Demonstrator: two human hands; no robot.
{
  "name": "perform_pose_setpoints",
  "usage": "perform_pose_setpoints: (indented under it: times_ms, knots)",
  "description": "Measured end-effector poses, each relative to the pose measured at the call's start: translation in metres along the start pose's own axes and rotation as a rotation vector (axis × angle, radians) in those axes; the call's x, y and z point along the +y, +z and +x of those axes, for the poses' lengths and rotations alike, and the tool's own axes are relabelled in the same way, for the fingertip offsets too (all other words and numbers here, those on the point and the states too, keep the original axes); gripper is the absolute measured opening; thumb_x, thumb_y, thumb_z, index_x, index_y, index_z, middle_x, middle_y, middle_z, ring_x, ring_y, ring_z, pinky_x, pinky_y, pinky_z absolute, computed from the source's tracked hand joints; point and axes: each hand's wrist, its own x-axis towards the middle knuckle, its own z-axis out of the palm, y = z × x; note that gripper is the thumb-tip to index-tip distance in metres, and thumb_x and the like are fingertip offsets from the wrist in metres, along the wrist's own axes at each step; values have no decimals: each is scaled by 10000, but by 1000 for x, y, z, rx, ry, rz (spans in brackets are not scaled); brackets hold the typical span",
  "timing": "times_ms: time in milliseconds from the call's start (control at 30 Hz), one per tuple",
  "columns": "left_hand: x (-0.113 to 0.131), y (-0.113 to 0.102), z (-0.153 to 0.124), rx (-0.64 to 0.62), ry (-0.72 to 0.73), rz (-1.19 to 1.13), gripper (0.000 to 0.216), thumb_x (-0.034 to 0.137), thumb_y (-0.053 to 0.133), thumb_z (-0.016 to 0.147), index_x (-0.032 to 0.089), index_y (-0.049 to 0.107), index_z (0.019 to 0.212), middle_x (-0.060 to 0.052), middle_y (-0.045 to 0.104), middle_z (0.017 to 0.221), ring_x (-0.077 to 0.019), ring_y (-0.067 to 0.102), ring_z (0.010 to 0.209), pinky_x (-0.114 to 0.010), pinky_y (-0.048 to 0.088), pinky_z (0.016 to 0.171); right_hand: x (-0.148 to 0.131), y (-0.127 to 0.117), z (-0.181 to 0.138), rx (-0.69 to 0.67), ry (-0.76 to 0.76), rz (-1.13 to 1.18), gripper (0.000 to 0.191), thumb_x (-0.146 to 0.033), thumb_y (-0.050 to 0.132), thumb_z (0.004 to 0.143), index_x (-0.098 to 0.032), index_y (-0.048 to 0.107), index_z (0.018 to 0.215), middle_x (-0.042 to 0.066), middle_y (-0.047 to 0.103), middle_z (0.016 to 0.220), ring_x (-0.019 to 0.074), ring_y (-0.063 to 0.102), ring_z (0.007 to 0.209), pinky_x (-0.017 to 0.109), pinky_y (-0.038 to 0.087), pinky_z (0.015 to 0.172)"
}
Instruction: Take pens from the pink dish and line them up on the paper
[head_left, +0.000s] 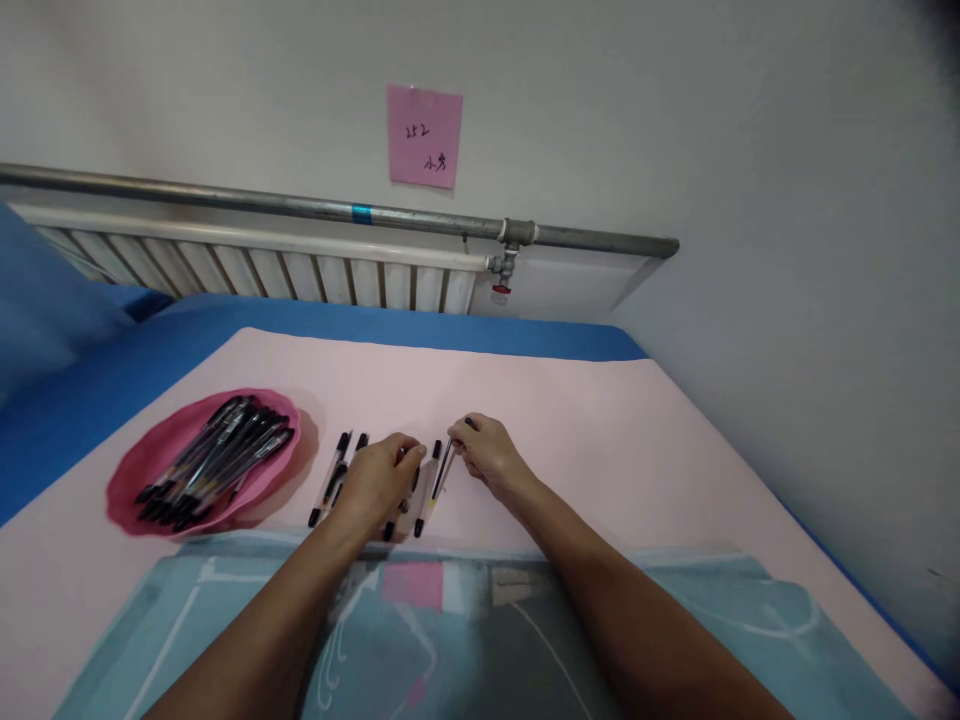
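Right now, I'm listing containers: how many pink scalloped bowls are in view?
1: the pink scalloped bowl holding black-capped pens, on the pale pink tabletop, left of the left hand.

The pens (428, 490) pair glossy black plastic with clear, see-through plastic; the pink dish (120, 480) is smooth plastic with a soft sheen. The bench (600, 430) has a smooth, matt pink top, and the printed teal cloth (161, 620) looks matt. The pipe (262, 203) is dull grey metal, the radiator (304, 280) smooth, the note (424, 137) matt paper, the wall (787, 200) matt too.
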Motion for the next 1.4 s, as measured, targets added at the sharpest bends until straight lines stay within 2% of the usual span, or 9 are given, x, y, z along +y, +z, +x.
perform_pose_setpoints:
  times_ms: [267,433,533,733,1100,1267,1400]
  knots:
    - [-3,-16,-3,72,2,92,285,357,403,796,193,635,818,-41,683,792,-176,595,757,-250,389,669,0,0,0,3,-28,-201,105,-236,455,714,-179,487,631,-17,525,535,55,339,341,204,247,343]
    - [-1,-22,-4,93,-8,161,289,356,394,804,200,636,835,-40,688,798,-178,600,760,-248,381,645,-6,-2,-3,33,-117,-412,112,-187,520,676,-170,521,566,-2,548,544,100,457,510,223,323,497]
    - [1,-24,-4,91,-23,167,287,349,397,806,197,638,833,-39,687,778,-176,600,740,-248,377,630,-8,-1,-5,39,-154,-511,137,-214,531,702,-174,532,572,0,550,556,119,475,576,230,331,552]
    - [0,-25,-3,80,-9,168,291,339,395,813,185,640,844,-51,692,802,-179,602,757,-254,384,647,-6,-1,-5,19,-189,-628,204,-269,510,758,-179,520,576,8,555,579,122,474,584,227,326,553]
    - [-3,-26,-2,89,-2,169,290,335,398,805,180,639,850,-57,688,802,-179,600,761,-251,392,663,-7,-6,-11,-1,-238,-779,189,-295,502,776,-175,508,629,13,533,614,121,448,575,231,290,541]
    - [-4,-26,-2,85,-1,169,288,329,394,807,181,639,840,-54,686,772,-176,597,731,-246,383,620,-11,-6,-18,-30,-229,-815,174,-253,511,761,-170,520,609,16,538,600,117,442,554,230,281,522]
    - [-3,-27,-2,79,-10,196,289,333,396,809,187,642,852,-55,690,791,-184,600,752,-254,380,633,-16,2,-25,-87,-251,-756,189,-272,511,769,-169,521,611,3,545,605,106,457,563,212,286,515]
